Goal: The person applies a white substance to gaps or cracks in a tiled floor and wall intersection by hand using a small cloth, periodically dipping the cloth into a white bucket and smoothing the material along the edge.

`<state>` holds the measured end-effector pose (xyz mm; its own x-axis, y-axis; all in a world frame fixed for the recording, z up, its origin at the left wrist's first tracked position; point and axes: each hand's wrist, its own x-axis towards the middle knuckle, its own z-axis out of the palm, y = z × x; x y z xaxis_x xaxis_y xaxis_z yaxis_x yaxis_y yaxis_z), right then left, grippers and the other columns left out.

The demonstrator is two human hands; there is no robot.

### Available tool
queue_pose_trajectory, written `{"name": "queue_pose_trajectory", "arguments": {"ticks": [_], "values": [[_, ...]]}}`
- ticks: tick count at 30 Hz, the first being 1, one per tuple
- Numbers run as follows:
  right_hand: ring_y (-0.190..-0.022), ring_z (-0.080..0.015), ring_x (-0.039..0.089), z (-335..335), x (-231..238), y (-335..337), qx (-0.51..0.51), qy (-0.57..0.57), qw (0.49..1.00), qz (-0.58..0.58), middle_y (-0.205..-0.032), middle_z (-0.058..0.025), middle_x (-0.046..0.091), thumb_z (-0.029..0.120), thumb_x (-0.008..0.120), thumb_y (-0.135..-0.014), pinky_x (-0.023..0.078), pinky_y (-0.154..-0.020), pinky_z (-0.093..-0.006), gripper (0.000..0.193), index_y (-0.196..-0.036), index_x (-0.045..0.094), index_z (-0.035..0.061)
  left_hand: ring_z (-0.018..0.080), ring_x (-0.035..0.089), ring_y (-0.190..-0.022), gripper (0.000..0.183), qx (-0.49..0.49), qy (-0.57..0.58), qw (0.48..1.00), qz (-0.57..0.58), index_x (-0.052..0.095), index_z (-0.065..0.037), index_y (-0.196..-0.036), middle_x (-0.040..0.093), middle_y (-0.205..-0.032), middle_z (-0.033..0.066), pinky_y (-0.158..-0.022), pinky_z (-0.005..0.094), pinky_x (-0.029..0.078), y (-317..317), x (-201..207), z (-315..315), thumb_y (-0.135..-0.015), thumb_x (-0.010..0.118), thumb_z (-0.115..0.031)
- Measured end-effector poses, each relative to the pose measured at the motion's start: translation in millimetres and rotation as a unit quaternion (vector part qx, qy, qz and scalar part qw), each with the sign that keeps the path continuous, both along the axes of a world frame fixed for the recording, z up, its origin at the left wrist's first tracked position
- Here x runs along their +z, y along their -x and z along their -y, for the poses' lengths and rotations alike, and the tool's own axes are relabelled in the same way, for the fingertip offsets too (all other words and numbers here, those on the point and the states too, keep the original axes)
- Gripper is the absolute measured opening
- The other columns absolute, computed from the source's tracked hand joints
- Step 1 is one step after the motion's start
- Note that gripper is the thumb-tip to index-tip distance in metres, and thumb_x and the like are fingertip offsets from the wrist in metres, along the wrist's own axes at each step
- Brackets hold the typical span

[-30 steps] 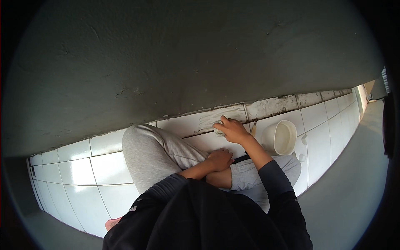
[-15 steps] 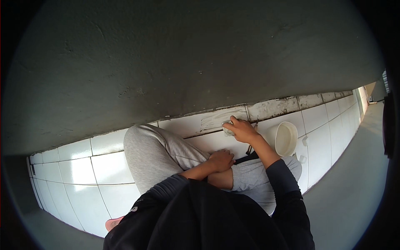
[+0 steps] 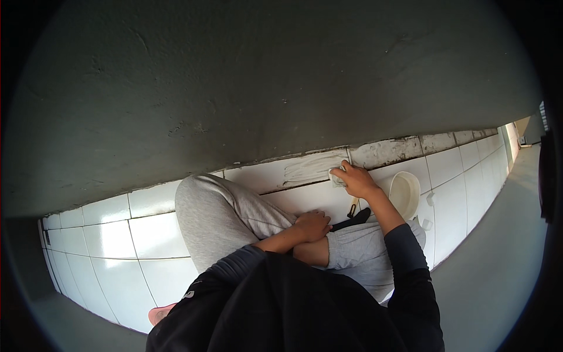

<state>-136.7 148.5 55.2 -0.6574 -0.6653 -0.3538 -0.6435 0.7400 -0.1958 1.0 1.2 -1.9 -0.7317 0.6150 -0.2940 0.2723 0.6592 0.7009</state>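
Observation:
My right hand (image 3: 356, 178) is closed on a crumpled whitish cloth or sponge (image 3: 337, 178), its exact kind hard to make out. The cloth presses on a white tile at the right end of a smeared, streaky pale patch (image 3: 311, 168) below the dark wall. My left hand (image 3: 312, 225) rests palm down over my bare lower leg, fingers loosely laid and holding nothing. Beside my right wrist lies a narrow light-coloured tool handle (image 3: 354, 206) with a dark looped end, partly hidden. Just right of my forearm stands a white tub (image 3: 404, 196).
A dark grey wall (image 3: 281, 76) rises along the tile strip. Farther right, the tiles by the wall carry dark grime (image 3: 390, 151). Two small whitish pieces (image 3: 430, 199) lie right of the tub. A pink item (image 3: 160, 314) shows at lower left. My crossed legs fill the middle.
My right hand has slid a little to the right with the cloth, uncovering more of the smeared patch and the tool handle. My left hand stays in place.

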Motion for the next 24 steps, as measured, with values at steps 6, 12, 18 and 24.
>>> {"name": "queue_pose_trajectory", "arguments": {"ticks": [6,12,18,24], "values": [[-0.083,-0.0331,0.058,80.4,-17.1,-32.4,0.075,0.112,0.991,0.0,-0.096,-0.0142,0.048,-0.002,0.051,-0.071,0.048,-0.07,-0.0424,0.042,-0.108,0.05,0.0188,0.0324,0.052,-0.1,0.038,-0.013,0.011,1.0,0.021,0.057,-0.002,-0.1,0.054,-0.103,0.0181,-0.086,0.0429,0.043,4.8,17.8,5.9,-0.089,0.039,-0.034],[-0.089,-0.0326,0.057,34.9,-11.5,-11.3,0.055,0.036,0.998,0.001,-0.106,-0.014,0.048,-0.004,0.05,-0.071,0.047,-0.074,-0.0415,0.045,-0.109,0.05,0.0195,0.0323,0.052,-0.1,0.038,-0.012,0.005,1.0,0.027,0.057,-0.002,-0.099,0.055,-0.101,0.0173,-0.085,0.0424,0.043,3.1,6.1,5.3,-0.089,0.04,-0.034],[-0.092,-0.0319,0.056,-29.4,-1.8,15.5,-0.017,-0.013,1.0,-0.001,-0.108,-0.0141,0.047,-0.005,0.051,-0.069,0.047,-0.074,-0.0422,0.05,-0.112,0.049,0.021,0.0309,0.053,-0.094,0.034,0.008,-0.014,1.0,-0.009,0.056,-0.003,-0.093,0.055,-0.093,0.0145,-0.081,0.0423,0.044,1.0,2.7,1.1,-0.089,0.041,-0.034],[-0.085,-0.0322,0.057,44.2,-12.7,-18.5,0.061,0.076,0.995,0.0,-0.101,-0.0142,0.048,-0.005,0.051,-0.069,0.048,-0.069,-0.0418,0.044,-0.106,0.05,0.0182,0.032,0.051,-0.101,0.037,-0.015,0.012,1.0,0.019,0.056,-0.002,-0.099,0.055,-0.101,0.0174,-0.085,0.0423,0.043,3.0,7.8,4.3,-0.09,0.039,-0.033]]}}
